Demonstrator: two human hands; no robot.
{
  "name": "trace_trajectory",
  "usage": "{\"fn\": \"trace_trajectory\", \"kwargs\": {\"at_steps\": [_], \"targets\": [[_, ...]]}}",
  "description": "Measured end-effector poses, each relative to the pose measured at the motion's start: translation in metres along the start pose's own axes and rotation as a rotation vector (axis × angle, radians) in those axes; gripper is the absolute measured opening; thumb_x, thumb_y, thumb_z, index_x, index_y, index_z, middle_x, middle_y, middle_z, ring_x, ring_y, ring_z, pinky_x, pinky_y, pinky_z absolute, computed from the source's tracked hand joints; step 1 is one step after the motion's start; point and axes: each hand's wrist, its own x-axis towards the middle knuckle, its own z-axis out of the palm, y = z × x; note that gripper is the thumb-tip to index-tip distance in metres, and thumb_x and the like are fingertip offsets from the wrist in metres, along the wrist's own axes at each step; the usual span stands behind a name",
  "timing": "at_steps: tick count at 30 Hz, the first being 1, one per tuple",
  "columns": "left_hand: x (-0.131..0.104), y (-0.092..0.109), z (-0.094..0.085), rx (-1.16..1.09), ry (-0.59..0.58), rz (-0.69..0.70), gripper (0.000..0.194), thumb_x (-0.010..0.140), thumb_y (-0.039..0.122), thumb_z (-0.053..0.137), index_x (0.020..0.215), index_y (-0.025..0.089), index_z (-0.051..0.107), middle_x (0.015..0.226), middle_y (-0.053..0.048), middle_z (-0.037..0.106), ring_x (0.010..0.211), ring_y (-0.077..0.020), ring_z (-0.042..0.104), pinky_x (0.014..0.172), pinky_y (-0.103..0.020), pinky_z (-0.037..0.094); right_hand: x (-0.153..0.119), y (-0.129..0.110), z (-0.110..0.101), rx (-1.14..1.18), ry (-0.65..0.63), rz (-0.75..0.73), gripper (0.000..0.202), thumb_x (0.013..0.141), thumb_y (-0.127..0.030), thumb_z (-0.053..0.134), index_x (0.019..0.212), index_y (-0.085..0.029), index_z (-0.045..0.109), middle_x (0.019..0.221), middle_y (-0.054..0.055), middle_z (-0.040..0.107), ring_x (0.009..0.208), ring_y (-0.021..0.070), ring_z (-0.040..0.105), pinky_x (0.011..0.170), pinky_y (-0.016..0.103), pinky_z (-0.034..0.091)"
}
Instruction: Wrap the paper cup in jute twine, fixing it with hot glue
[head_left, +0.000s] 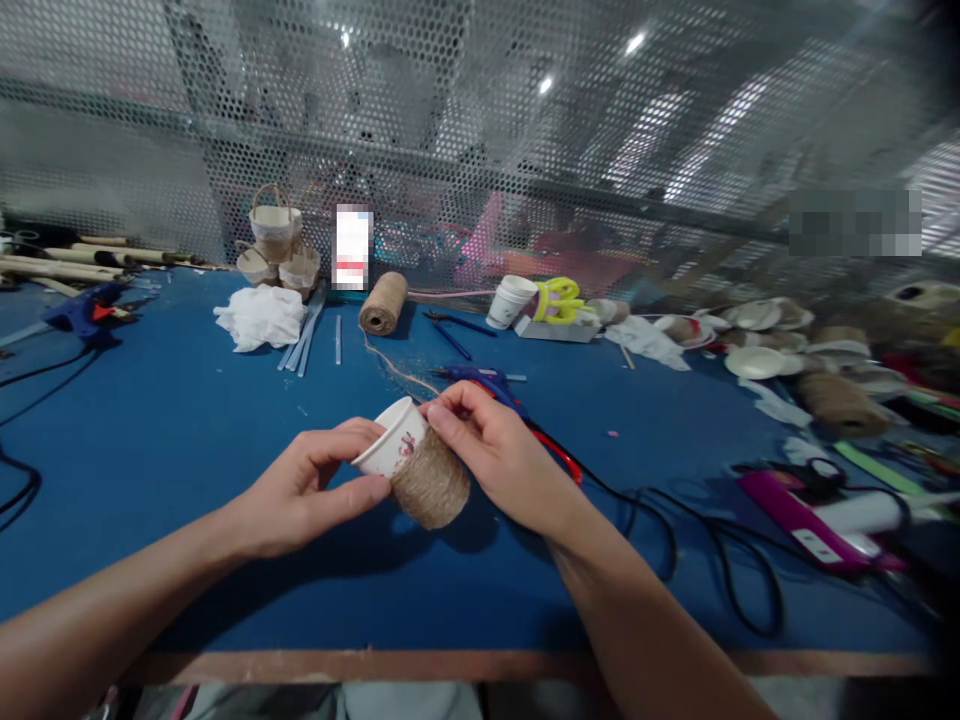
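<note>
A white paper cup [432, 484] is tilted above the blue table, its lower part wrapped in brown twine and its printed upper part bare. My left hand [319, 490] grips the cup at the rim, fingers inside and thumb on the outer wall. At the cup's far side, my right hand [487, 440] pinches the twine [405, 376] against the wall near the top of the wrapping. That strand runs back to a twine spool [384, 304] lying on its side. Just beyond my right hand lies a blue glue gun [480, 376], partly hidden by it.
Glue sticks [305, 335] and crumpled white tissue [261, 318] lie at the back left, before twine-covered cups [276, 250]. Pliers [461, 325], paper cups [511, 302] and yellow-handled scissors [559, 300] are further back. A purple glue gun [814, 525] with black cable lies right; another blue glue gun [86, 312] left.
</note>
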Motion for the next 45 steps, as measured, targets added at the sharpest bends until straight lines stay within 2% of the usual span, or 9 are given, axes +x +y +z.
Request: {"fn": "trace_trajectory", "kwargs": {"at_steps": [9, 12, 16, 19, 30, 36, 45], "targets": [[-0.002, -0.006, -0.002, 0.082, -0.017, -0.032, 0.014, 0.079, 0.024, 0.055, 0.078, 0.012, 0.062, 0.084, -0.004, 0.056, 0.084, -0.0164, 0.049, 0.081, -0.027, 0.038, -0.001, 0.002, 0.009, -0.107, 0.049, -0.003, 0.019, 0.089, -0.034, 0.038, 0.078, -0.019, 0.041, 0.066, -0.004, 0.043, 0.058, 0.0102, 0.041, 0.054, 0.025, 0.035], [-0.001, -0.005, -0.002, 0.097, -0.051, -0.092, 0.018, 0.076, 0.027, 0.057, 0.085, 0.012, 0.061, 0.085, -0.004, 0.057, 0.084, -0.0172, 0.05, 0.08, -0.028, 0.038, -0.001, 0.006, 0.012, -0.132, 0.058, -0.029, 0.018, 0.09, -0.035, 0.038, 0.08, -0.019, 0.042, 0.067, -0.003, 0.046, 0.058, 0.0111, 0.045, 0.054, 0.025, 0.037], [0.001, -0.002, 0.001, 0.035, 0.001, -0.226, 0.023, 0.075, 0.033, 0.058, 0.083, 0.012, 0.058, 0.078, -0.003, 0.057, 0.075, -0.0152, 0.05, 0.071, -0.026, 0.039, -0.002, 0.01, 0.018, -0.247, 0.101, -0.12, 0.016, 0.089, -0.032, 0.037, 0.084, -0.019, 0.044, 0.073, 0.002, 0.052, 0.065, 0.0144, 0.05, 0.061, 0.029, 0.041], [0.003, -0.002, 0.004, 0.009, 0.063, -0.274, 0.021, 0.073, 0.032, 0.058, 0.079, 0.012, 0.057, 0.074, -0.001, 0.056, 0.07, -0.0134, 0.048, 0.066, -0.024, 0.038, -0.002, 0.011, 0.023, -0.332, 0.121, -0.191, 0.012, 0.088, -0.027, 0.038, 0.084, -0.018, 0.044, 0.078, 0.005, 0.053, 0.07, 0.0164, 0.05, 0.064, 0.031, 0.042], [0.006, -0.002, 0.008, 0.023, 0.114, -0.284, 0.013, 0.069, 0.025, 0.055, 0.069, 0.013, 0.051, 0.068, 0.0, 0.052, 0.067, -0.0122, 0.045, 0.065, -0.024, 0.037, -0.003, 0.013, 0.029, -0.49, 0.141, -0.288, 0.008, 0.088, -0.023, 0.039, 0.082, -0.019, 0.042, 0.084, 0.008, 0.053, 0.071, 0.0186, 0.052, 0.064, 0.033, 0.043], [0.005, -0.003, 0.01, 0.045, 0.143, -0.27, 0.011, 0.069, 0.022, 0.054, 0.074, 0.013, 0.051, 0.069, 0.001, 0.05, 0.066, -0.0117, 0.044, 0.064, -0.024, 0.037, -0.002, 0.014, 0.031, -0.538, 0.175, -0.341, 0.009, 0.088, -0.024, 0.038, 0.081, -0.019, 0.041, 0.084, 0.009, 0.054, 0.073, 0.0198, 0.054, 0.064, 0.033, 0.045], [0.004, -0.006, 0.011, 0.029, 0.122, -0.283, 0.015, 0.068, 0.024, 0.057, 0.076, 0.013, 0.049, 0.067, 0.003, 0.044, 0.06, -0.0092, 0.039, 0.057, -0.022, 0.033, -0.004, 0.013, 0.03, -0.518, 0.149, -0.321, 0.01, 0.088, -0.024, 0.038, 0.079, -0.021, 0.04, 0.083, 0.007, 0.053, 0.072, 0.0183, 0.053, 0.061, 0.032, 0.044]]}}
